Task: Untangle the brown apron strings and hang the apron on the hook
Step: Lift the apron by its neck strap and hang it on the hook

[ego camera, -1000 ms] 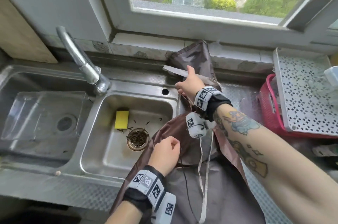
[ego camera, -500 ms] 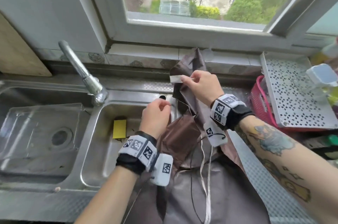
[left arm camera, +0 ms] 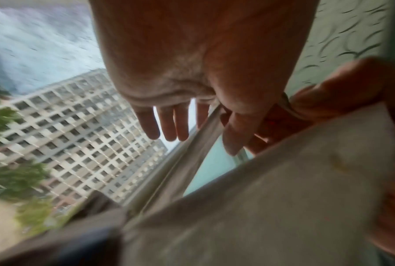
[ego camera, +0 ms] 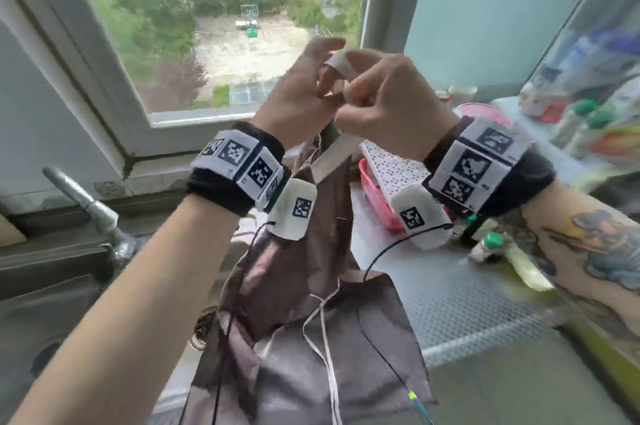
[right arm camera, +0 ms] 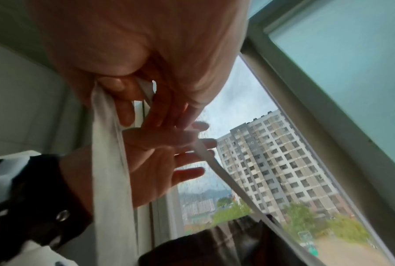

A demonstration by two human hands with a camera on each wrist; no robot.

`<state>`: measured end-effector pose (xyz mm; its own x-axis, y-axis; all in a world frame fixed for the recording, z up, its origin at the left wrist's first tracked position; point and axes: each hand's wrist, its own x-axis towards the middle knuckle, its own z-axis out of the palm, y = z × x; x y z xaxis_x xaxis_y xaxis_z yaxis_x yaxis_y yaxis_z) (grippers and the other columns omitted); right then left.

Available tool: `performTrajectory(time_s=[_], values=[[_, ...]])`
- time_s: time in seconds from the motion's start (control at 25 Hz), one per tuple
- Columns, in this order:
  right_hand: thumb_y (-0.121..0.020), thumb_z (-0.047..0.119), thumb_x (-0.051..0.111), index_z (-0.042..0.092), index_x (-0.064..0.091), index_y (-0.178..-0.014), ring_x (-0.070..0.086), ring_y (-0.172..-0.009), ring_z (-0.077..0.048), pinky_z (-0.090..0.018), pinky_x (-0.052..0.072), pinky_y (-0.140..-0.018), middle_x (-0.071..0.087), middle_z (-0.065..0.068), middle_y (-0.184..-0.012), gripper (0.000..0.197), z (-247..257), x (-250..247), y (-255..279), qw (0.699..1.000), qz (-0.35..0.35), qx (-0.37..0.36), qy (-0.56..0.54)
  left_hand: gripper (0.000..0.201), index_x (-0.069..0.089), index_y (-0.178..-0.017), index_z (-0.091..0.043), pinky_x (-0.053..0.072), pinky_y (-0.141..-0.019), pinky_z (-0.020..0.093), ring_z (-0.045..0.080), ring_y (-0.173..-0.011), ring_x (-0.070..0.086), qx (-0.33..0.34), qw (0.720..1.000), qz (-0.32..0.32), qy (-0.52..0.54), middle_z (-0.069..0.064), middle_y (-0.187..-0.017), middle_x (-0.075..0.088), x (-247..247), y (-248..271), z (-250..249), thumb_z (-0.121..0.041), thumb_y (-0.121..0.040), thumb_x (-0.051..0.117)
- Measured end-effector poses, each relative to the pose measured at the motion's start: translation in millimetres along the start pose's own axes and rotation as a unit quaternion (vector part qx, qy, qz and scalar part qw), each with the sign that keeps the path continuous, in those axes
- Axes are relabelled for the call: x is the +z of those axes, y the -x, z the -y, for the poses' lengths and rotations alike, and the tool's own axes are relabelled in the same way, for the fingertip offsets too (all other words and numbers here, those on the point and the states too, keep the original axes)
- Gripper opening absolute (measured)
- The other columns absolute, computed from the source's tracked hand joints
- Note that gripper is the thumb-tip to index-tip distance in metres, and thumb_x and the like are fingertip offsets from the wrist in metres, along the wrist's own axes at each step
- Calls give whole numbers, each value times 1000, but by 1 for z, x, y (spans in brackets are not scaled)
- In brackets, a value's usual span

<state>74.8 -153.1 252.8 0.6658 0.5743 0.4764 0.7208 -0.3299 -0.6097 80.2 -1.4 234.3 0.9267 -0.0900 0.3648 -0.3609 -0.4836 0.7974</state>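
Observation:
The brown apron (ego camera: 311,286) hangs from my raised hands down onto the counter. My right hand (ego camera: 363,78) pinches its wide pale neck strap (ego camera: 334,157) between thumb and fingers, which the right wrist view shows on the strap (right arm camera: 107,144). My left hand (ego camera: 311,78) is right beside it. Its fingers (left arm camera: 169,126) are straight and spread, and the strap (left arm camera: 180,162) runs across them beside the thumb. Thin pale waist strings (ego camera: 323,338) dangle loose over the apron's front. No hook shows in any view.
A steel faucet (ego camera: 90,209) and sink (ego camera: 52,286) lie low on the left. A pink basket (ego camera: 377,196) under a white perforated rack (ego camera: 391,164) sits behind the apron, with bottles (ego camera: 491,244) to the right. The window frame (ego camera: 86,60) is just beyond my hands.
Both hands have risen from sink level to in front of the window, lifting the apron by its strap. The left hand left the apron's lower part and joined the right at the strap.

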Motion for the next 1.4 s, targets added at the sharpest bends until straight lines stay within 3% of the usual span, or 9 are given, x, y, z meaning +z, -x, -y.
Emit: performTrajectory(time_s=[0.08,0.16,0.24,0.4,0.56,0.68,0.76,1.0,1.4], values=[[-66,3,58,1,50,-39,63,-75,-22,-31,50,-61,65,-11,-84,28,18,-42,26,999,-35,17,23,13,58,-98,-19,46,-68,15,-2,-74,57,41,998,35,7,-9,-81,59,25,1,-47,-12,-87,55],[-66,3,57,3,52,-40,59,-63,-15,-25,44,-54,62,-12,-77,26,32,-91,62,995,-82,47,11,16,58,-77,-19,50,-66,27,6,-65,55,60,996,66,20,-4,-72,58,53,3,-93,-18,-92,52],[-66,1,58,-2,60,-47,59,-64,-6,-17,43,-56,64,-14,-73,19,47,-139,104,988,-131,83,7,16,61,-78,-13,56,-75,42,14,-64,61,53,990,111,67,5,-72,62,84,8,-140,-14,-92,53],[-82,-2,60,4,55,-62,66,-51,-24,-34,56,-55,55,-16,-59,22,67,-209,196,935,-229,193,-192,22,61,-74,-15,52,-60,28,10,-48,55,65,989,129,39,1,-61,55,148,27,-229,-12,-93,51],[-89,-1,55,15,43,-66,39,-37,-12,-19,36,-33,38,-5,-56,31,82,-281,305,870,-327,191,-317,14,67,-88,-5,45,-52,22,16,-51,52,119,983,131,46,5,-61,55,219,50,-326,-13,-89,56],[-86,-6,51,17,38,-69,30,-30,-9,-15,20,-33,31,0,-53,32,92,-331,379,859,-388,184,-280,12,63,-85,-11,36,-38,11,9,-47,47,184,969,164,26,-1,-59,50,269,71,-380,-18,-91,56],[-86,-7,50,19,38,-73,25,-29,-8,-18,13,-37,28,4,-50,32,101,-358,424,854,-418,202,-236,19,62,-83,-6,41,-46,22,15,-52,44,215,955,199,33,-3,-61,47,300,85,-409,-18,-93,52],[-92,1,49,14,49,-98,25,-33,-9,-22,16,-38,35,11,-43,14,157,-427,567,810,-507,280,-90,23,63,-76,-12,32,-43,24,11,-44,35,300,922,241,39,-2,-55,42,407,127,-514,-27,-91,52],[-97,27,51,14,50,-72,27,-34,-7,-17,19,-33,32,4,-49,29,263,-503,735,694,-664,279,-6,26,67,-84,-15,40,-49,24,13,-52,45,415,810,392,134,-1,-60,53,598,219,-651,-41,-85,61]])
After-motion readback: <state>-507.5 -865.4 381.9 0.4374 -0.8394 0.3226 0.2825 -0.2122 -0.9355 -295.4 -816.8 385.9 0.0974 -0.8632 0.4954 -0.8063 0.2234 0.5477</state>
